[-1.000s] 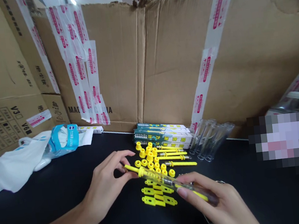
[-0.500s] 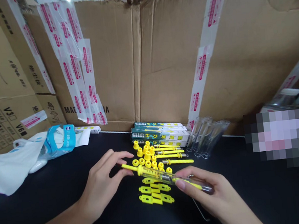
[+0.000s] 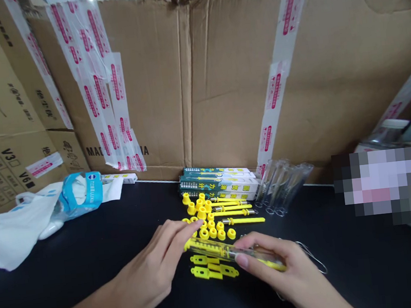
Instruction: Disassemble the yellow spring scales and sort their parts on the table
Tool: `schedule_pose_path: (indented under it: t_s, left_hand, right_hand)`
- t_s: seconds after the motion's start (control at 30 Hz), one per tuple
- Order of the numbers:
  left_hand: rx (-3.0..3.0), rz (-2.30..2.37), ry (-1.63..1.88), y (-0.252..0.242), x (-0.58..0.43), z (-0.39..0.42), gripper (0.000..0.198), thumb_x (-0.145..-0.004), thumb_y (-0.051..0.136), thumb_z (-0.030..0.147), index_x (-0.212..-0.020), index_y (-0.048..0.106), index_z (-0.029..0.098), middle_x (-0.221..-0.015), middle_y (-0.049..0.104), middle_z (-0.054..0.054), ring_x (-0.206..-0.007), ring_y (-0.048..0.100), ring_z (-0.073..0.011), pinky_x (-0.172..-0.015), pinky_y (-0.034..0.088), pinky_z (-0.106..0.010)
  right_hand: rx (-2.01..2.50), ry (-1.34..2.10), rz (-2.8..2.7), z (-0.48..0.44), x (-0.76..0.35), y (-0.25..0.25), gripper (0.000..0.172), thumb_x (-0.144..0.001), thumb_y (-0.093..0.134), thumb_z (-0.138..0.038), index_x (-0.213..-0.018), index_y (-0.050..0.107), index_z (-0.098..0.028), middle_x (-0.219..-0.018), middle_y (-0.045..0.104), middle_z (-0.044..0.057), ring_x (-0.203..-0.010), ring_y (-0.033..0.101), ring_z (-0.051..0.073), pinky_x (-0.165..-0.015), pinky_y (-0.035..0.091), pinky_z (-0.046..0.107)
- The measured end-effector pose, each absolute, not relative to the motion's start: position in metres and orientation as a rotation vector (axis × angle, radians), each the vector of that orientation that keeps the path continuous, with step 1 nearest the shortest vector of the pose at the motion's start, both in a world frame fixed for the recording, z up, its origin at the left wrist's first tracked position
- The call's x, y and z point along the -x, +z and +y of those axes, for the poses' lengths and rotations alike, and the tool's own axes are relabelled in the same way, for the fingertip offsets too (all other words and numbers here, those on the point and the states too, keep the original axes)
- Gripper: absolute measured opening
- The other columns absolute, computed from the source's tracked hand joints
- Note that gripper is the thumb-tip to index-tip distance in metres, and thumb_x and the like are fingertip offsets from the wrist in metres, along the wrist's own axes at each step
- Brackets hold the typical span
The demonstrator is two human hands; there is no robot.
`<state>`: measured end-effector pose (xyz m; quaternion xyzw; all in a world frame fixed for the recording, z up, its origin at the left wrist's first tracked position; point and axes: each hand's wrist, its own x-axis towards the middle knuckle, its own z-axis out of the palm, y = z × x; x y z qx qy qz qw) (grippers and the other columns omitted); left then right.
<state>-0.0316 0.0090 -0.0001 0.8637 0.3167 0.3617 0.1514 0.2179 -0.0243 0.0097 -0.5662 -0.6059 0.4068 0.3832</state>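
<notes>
A clear plastic tube with yellow fittings (image 3: 215, 248) lies across both my hands, just above the black tabletop. My left hand (image 3: 154, 262) grips its left end, and my fingers hide the yellow tip. My right hand (image 3: 271, 259) pinches the other end between thumb and fingers. Just beyond my left fingertips stand several yellow ring caps (image 3: 207, 225). Several yellow rods with metal ends (image 3: 237, 214) lie side by side to their right. Flat yellow clip pieces (image 3: 210, 271) lie below the tube, close under my hands.
Stacked teal and white boxes (image 3: 219, 182) stand against a taped cardboard wall (image 3: 230, 73). Several clear tubes (image 3: 284, 187) lie to their right. A thin wire loop (image 3: 312, 258) sits beyond my right hand. A white bag (image 3: 8, 238) and a blue-and-white package (image 3: 81, 196) lie at the left.
My left hand has slid right along the tube and now covers its yellow tip. The tube sits slightly higher in view, and the scene has shifted slightly left.
</notes>
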Motion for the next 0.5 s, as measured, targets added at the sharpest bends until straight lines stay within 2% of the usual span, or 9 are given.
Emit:
schedule_pose_path:
  t_s: [0.1,0.2,0.27,0.33,0.4,0.5]
  left_hand:
    - [-2.716,0.944,1.045,0.001,0.031,0.011,0.049,-0.097,0.052,0.034,-0.143,0.046,0.019,-0.124,0.062,-0.013,-0.113,0.055,-0.0316,-0.105,0.040,-0.051]
    - [-3.008,0.930,1.099,0.004,0.032,0.014,0.048,-0.099,0.042,0.051,-0.123,0.056,0.012,-0.105,0.068,-0.012,-0.097,0.060,-0.0281,-0.093,0.047,-0.045]
    - [-3.185,0.914,1.207,0.008,0.032,0.015,0.041,-0.102,0.036,0.045,-0.102,0.061,0.012,-0.085,0.068,-0.008,-0.082,0.061,-0.0248,-0.078,0.048,-0.039]
    - [-3.304,0.922,1.330,0.011,0.033,0.015,0.032,-0.102,0.036,0.033,-0.088,0.059,0.015,-0.073,0.065,-0.006,-0.071,0.059,-0.0233,-0.067,0.044,-0.037]
    - [-3.371,0.936,1.394,0.012,0.035,0.015,0.025,-0.098,0.038,0.021,-0.084,0.057,0.016,-0.067,0.063,-0.004,-0.066,0.057,-0.0222,-0.062,0.040,-0.036]
    - [-3.394,0.948,1.384,0.011,0.038,0.016,0.023,-0.093,0.037,0.013,-0.078,0.055,0.017,-0.060,0.058,-0.001,-0.057,0.052,-0.0194,-0.056,0.034,-0.034]
  right_hand:
    - [1.447,1.170,-1.504,-0.024,-0.219,0.014,0.049,-0.074,0.068,-0.067,-0.085,0.069,-0.019,-0.054,0.037,-0.007,-0.043,0.024,0.006,-0.039,0.014,0.022]
    - [1.372,1.406,-1.419,-0.024,-0.219,0.017,0.059,-0.068,0.069,-0.073,-0.087,0.065,-0.018,-0.048,0.030,-0.012,-0.038,0.018,0.003,-0.036,0.010,0.020]
    - [1.342,1.600,-1.285,-0.027,-0.217,0.019,0.062,-0.067,0.065,-0.078,-0.085,0.061,-0.018,-0.044,0.027,-0.014,-0.036,0.013,0.002,-0.035,0.010,0.019]
    - [1.352,1.761,-1.136,-0.031,-0.215,0.019,0.064,-0.069,0.059,-0.081,-0.084,0.060,-0.019,-0.041,0.026,-0.015,-0.035,0.011,0.003,-0.035,0.009,0.018]
    - [1.374,1.866,-1.085,-0.035,-0.212,0.017,0.065,-0.075,0.052,-0.082,-0.079,0.061,-0.018,-0.038,0.026,-0.014,-0.035,0.011,0.003,-0.035,0.007,0.019]
    - [1.462,1.913,-1.175,-0.040,-0.209,0.013,0.066,-0.075,0.051,-0.082,-0.067,0.059,-0.017,-0.039,0.031,-0.011,-0.036,0.018,0.004,-0.037,0.011,0.020]
